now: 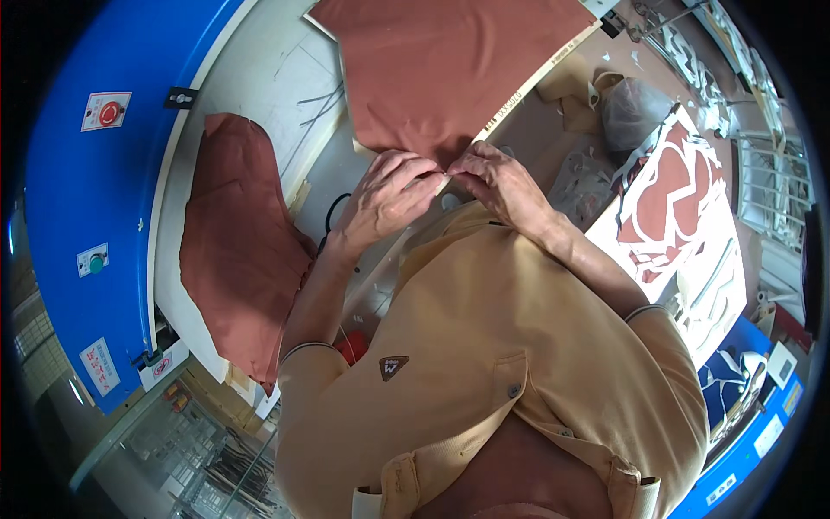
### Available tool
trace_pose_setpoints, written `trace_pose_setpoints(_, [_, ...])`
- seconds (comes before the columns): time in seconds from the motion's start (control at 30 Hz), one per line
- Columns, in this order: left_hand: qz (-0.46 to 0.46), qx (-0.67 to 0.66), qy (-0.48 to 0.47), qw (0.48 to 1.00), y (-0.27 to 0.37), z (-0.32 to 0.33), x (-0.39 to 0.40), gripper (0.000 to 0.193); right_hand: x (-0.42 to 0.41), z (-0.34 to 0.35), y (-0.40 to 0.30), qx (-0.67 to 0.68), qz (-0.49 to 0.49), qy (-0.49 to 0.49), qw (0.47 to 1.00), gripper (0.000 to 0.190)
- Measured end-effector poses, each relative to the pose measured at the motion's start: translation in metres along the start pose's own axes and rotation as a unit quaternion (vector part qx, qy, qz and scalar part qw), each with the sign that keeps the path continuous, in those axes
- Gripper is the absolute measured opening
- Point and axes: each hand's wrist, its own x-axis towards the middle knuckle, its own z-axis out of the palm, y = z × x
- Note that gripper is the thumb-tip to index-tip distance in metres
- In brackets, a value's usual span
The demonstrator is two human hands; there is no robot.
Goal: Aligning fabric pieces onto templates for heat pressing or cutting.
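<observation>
A reddish-brown sheet of fabric or leather (pixel 454 71) lies over a flat pale board (pixel 519 96), whose edge shows along the right and bears printed characters. My left hand (pixel 392 194) pinches the sheet's near corner between thumb and fingers. Close beside it, my right hand (pixel 504 185) grips the same corner from the other side, fingertips almost meeting the left ones. The fingers partly hide that corner and the board's tip. To the left of my left forearm lies a second reddish-brown piece (pixel 243 240), creased and loose, on a pale work surface (pixel 259 71).
A blue machine (pixel 130 194) with a red emergency button (pixel 110 113) and a green button (pixel 96 263) borders the left. On the right, a white table (pixel 720 259) carries reddish-brown cut scraps (pixel 668 194). Plastic bags (pixel 635 110) sit beyond my right hand.
</observation>
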Motion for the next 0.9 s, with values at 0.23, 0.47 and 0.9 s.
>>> trace_pose_setpoints(0.23, [-0.088, 0.011, 0.041, 0.995, -0.024, -0.018, 0.007, 0.035, -0.004, -0.002, -0.012, 0.008, 0.009, -0.019, 1.0, 0.018])
trace_pose_setpoints(0.47, [-0.17, 0.109, 0.057, 0.978, -0.069, -0.005, 0.055, 0.057, -0.002, -0.002, -0.02, -0.005, -0.008, -0.016, 1.0, 0.017])
trace_pose_setpoints(0.9, [-0.251, 0.155, -0.043, 0.955, -0.108, 0.028, 0.084, 0.07, -0.002, -0.016, -0.012, 0.019, 0.006, -0.03, 0.999, 0.016])
